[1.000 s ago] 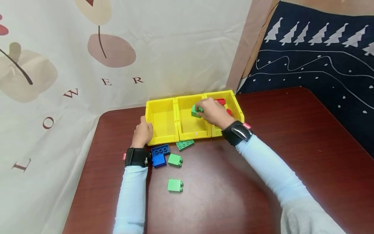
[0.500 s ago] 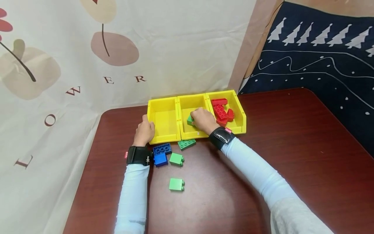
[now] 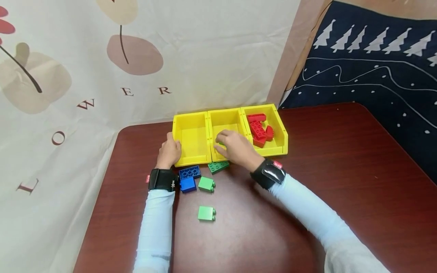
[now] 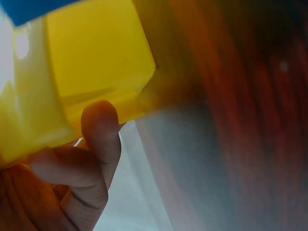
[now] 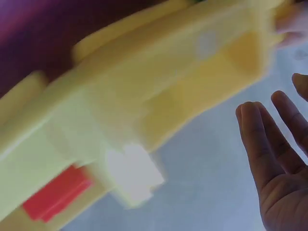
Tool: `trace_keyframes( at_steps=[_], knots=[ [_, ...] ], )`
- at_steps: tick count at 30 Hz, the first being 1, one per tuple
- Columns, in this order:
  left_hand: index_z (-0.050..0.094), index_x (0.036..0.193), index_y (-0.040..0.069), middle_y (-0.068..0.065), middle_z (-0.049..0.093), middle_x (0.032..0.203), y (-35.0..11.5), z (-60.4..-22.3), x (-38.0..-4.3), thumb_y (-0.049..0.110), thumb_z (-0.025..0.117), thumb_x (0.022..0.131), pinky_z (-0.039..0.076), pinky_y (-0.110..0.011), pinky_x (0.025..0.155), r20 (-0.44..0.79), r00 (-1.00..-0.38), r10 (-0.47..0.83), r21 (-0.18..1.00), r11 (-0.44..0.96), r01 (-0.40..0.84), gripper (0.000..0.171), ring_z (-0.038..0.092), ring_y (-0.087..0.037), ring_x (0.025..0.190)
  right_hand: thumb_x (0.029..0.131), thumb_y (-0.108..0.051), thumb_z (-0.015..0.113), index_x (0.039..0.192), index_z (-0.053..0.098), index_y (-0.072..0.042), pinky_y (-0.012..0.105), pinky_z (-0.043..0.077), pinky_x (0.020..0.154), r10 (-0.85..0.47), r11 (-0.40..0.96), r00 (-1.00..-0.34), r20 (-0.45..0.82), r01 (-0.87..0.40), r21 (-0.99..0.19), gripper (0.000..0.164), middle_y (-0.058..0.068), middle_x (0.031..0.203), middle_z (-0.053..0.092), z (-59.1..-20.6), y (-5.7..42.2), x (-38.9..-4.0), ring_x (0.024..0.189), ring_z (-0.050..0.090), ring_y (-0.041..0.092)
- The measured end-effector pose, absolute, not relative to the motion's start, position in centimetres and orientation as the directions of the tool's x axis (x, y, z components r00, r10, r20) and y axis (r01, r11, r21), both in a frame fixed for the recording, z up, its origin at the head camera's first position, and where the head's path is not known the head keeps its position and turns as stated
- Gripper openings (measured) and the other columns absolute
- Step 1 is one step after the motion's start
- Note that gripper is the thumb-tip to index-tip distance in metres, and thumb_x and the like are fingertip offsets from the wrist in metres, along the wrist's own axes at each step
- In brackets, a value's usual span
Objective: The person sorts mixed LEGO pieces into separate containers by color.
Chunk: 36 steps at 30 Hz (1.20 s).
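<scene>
My left hand (image 3: 168, 152) grips the left wall of a yellow three-compartment bin (image 3: 191, 145); the left wrist view has its fingers (image 4: 100, 127) at the bin's edge. Over the middle compartment hovers my right hand (image 3: 239, 148), thumb and fingers spread apart with nothing between them. In the right wrist view its fingers (image 5: 255, 139) are extended beside the bin. A sliver of a green brick (image 3: 220, 143) shows beneath that hand, mostly hidden by it. Several red bricks (image 3: 258, 131) lie in the right compartment.
On the brown table (image 3: 246, 227), in front of the bin, lie a dark green brick (image 3: 218, 167), two blue bricks (image 3: 190, 172) side by side, and a light green brick (image 3: 206, 184). Another light green brick (image 3: 206, 213) lies nearer. A pale cloth hangs behind the table.
My right hand carried the green brick left and down into the middle compartment, then let go and spread its fingers. My left hand keeps its grip on the bin.
</scene>
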State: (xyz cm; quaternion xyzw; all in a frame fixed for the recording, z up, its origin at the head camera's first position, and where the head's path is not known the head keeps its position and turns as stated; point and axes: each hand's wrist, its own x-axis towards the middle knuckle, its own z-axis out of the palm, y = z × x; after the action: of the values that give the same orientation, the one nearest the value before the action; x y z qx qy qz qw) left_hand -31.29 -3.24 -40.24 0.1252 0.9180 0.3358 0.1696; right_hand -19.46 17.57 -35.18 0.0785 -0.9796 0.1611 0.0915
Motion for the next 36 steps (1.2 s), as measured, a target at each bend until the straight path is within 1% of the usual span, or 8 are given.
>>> trace_keyframes(
  at_steps=[2,6,11,13,17,20,26,36],
  knots=[
    [0.020,0.148,0.007,-0.022,0.055,0.110,-3.2,-40.2,-31.3,0.026,0.037,0.107,0.054,-0.046,0.084,-0.226,-0.912,0.342,0.658,0.744,0.116,0.048,0.061,-0.036,0.085,0.090,-0.023,0.072,0.106,0.073,-0.006,0.032,0.057,0.085,-0.177,0.918,-0.954,0.242,-0.249,-0.309,0.024,0.010,0.108,0.071,-34.9,16.4,-18.1,0.096,0.068,0.022],
    [0.020,0.148,0.006,-0.023,0.055,0.108,-3.3,-40.2,-31.4,0.026,0.036,0.107,0.054,-0.044,0.080,-0.223,-0.911,0.347,0.652,0.748,0.125,0.048,0.061,-0.036,0.084,0.088,-0.025,0.075,0.104,0.073,-0.007,0.028,0.058,0.080,-0.267,0.894,-0.927,0.263,-0.340,-0.292,0.024,0.009,0.108,0.071,-35.3,14.1,-15.6,0.094,0.069,0.019],
    [0.020,0.148,0.006,-0.023,0.055,0.107,-3.4,-40.3,-31.4,0.026,0.035,0.107,0.053,-0.043,0.078,-0.221,-0.912,0.346,0.650,0.749,0.127,0.048,0.061,-0.035,0.083,0.089,-0.029,0.073,0.109,0.073,-0.009,0.030,0.058,0.083,-0.347,0.892,-0.919,0.188,-0.385,-0.236,0.029,0.009,0.117,0.068,-36.7,12.0,-13.7,0.104,0.067,0.020],
    [0.021,0.148,0.006,-0.022,0.055,0.107,-3.4,-40.3,-31.4,0.027,0.036,0.107,0.053,-0.043,0.078,-0.221,-0.912,0.345,0.649,0.750,0.126,0.048,0.061,-0.035,0.083,0.089,-0.029,0.072,0.109,0.073,-0.011,0.032,0.058,0.084,-0.360,0.898,-0.921,0.148,-0.385,-0.213,0.027,0.010,0.121,0.066,-37.1,11.5,-13.2,0.108,0.065,0.022],
    [0.021,0.148,0.006,-0.023,0.055,0.106,-3.3,-40.2,-31.4,0.026,0.036,0.107,0.053,-0.042,0.077,-0.222,-0.911,0.346,0.649,0.750,0.127,0.048,0.061,-0.035,0.083,0.090,-0.025,0.072,0.102,0.073,-0.013,0.033,0.059,0.077,-0.343,0.918,-0.937,0.073,-0.350,-0.187,0.017,0.010,0.118,0.066,-37.7,11.1,-12.8,0.103,0.066,0.022],
    [0.020,0.148,0.006,-0.023,0.055,0.107,-3.3,-40.0,-31.4,0.026,0.036,0.107,0.053,-0.043,0.078,-0.228,-0.909,0.348,0.649,0.751,0.125,0.048,0.061,-0.035,0.083,0.090,-0.022,0.072,0.100,0.073,-0.013,0.033,0.059,0.072,-0.316,0.931,-0.947,0.050,-0.320,-0.173,0.014,0.008,0.113,0.067,-38.0,10.9,-12.7,0.096,0.066,0.021],
    [0.020,0.147,0.007,-0.022,0.054,0.107,-3.2,-39.8,-31.4,0.027,0.037,0.107,0.052,-0.043,0.080,-0.233,-0.911,0.340,0.645,0.755,0.117,0.048,0.060,-0.035,0.085,0.090,-0.019,0.071,0.099,0.074,-0.013,0.030,0.058,0.074,-0.305,0.938,-0.946,0.106,-0.318,-0.141,0.011,0.007,0.110,0.068,-38.6,10.8,-12.5,0.094,0.064,0.021],
    [0.020,0.148,0.007,-0.023,0.054,0.109,-3.3,-40.1,-31.4,0.026,0.036,0.107,0.054,-0.043,0.080,-0.236,-0.910,0.340,0.646,0.755,0.115,0.048,0.061,-0.036,0.085,0.088,-0.016,0.073,0.096,0.074,-0.012,0.028,0.057,0.076,-0.289,0.931,-0.951,0.108,-0.305,-0.199,0.009,0.006,0.107,0.068,-38.8,10.8,-12.5,0.091,0.064,0.019]
  ],
)
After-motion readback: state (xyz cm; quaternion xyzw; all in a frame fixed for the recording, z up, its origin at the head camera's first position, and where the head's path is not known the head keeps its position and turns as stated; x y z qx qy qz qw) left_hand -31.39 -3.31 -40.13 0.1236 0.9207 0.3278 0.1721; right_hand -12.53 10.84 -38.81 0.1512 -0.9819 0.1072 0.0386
